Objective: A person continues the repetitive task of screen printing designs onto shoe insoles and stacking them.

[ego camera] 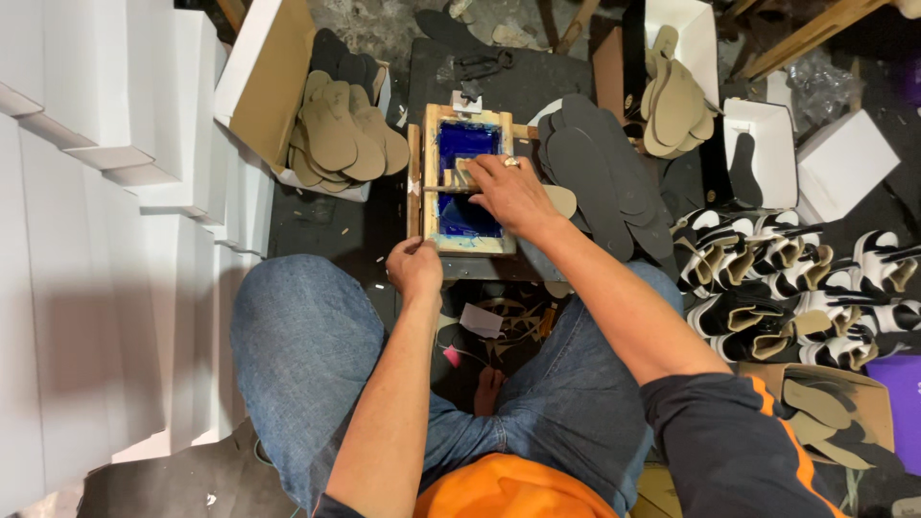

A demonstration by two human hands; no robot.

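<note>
Blue-inked screen frame (464, 182) sits on the dark bench; my left hand (415, 269) pinches its near corner, my right hand (511, 192) grips the squeegee across the mesh. A slipped frame would likely smear the print. Black insoles (600, 168) crowd right, tan insoles (341, 139) left.

white boxes stacked (106, 192) far left | open white boxes (767, 144) upper right | purple box (907, 379) right edge
</note>
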